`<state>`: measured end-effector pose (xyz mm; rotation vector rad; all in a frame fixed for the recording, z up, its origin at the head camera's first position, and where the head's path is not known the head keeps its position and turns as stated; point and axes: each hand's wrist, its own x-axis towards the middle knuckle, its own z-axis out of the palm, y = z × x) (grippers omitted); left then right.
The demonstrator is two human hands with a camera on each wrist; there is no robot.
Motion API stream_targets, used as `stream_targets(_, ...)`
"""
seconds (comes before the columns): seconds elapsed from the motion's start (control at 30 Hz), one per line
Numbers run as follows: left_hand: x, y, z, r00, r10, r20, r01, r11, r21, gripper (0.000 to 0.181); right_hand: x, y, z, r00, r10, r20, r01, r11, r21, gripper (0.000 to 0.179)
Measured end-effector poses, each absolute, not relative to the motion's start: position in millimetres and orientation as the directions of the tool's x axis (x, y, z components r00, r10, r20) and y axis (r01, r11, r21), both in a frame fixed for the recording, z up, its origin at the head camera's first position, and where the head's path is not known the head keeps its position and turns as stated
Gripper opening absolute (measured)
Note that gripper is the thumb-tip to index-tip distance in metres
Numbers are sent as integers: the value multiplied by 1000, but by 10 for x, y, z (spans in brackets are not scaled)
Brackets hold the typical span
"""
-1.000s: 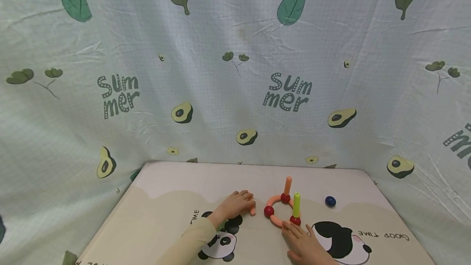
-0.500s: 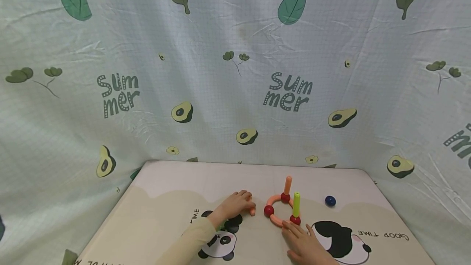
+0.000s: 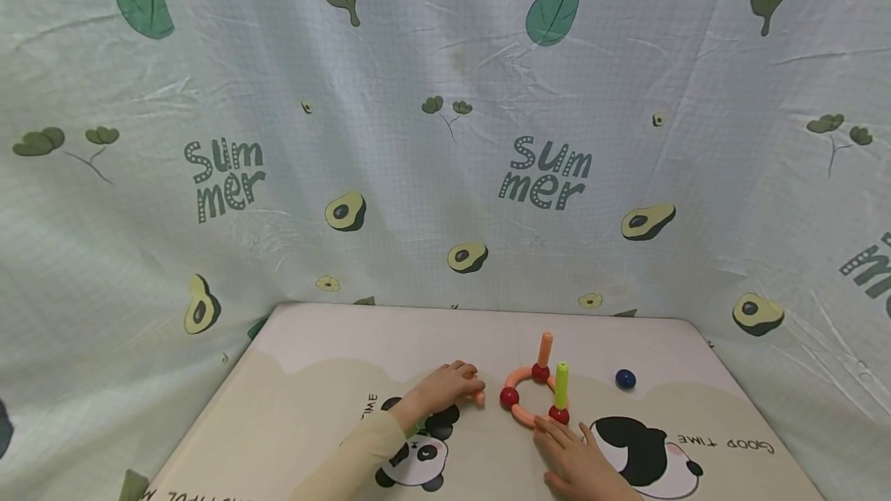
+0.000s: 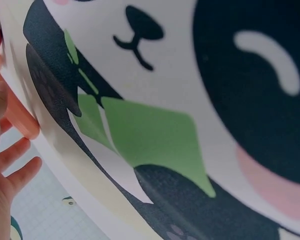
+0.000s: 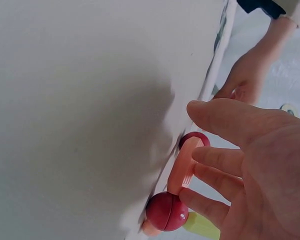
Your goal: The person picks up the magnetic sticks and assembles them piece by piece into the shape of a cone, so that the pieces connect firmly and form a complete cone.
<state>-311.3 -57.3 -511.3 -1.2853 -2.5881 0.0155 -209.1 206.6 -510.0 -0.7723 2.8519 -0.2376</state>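
Note:
A ring of curved orange rods and red balls lies on the table, right of centre in the head view. From two of its balls rise an orange rod and a yellow-green rod. To the ring's left, my left hand holds a loose orange rod between thumb and fingers, close to the tabletop. The fingers of my right hand are extended, their tips touching the ring's near curved rod beside a red ball.
A blue ball sits to the right of the ring. The tabletop carries printed panda and dog pictures. Behind it and at the sides hangs a pale curtain with leaf and avocado prints.

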Motion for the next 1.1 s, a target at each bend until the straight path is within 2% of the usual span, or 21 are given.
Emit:
stream_targets(0.13, -3095, -577, -5099, -560, 793, 240, 795, 596, -114, 16, -2084, 2056, -5098, -852, -508, -126, -481, 855, -195, 59)
stream_targets(0.53, -3057, -573, -5097, -575, 786, 229, 802, 596, -31, 17, -2076, 2057, -5078, -851, -509, -128, -480, 854, -202, 58)
stream_targets(0.87, -3022, -545, -5074, -537, 764, 357, 836, 539, 102, 25, -2071, 2052, -5074, -853, -507, -124, -479, 855, -200, 58)
stream_targets(1.1, -2967, -487, -5061, -534, 725, 435, 840, 512, 177, 28, -2072, 2047, -5079, -850, -514, -117, -487, 851, -199, 57)
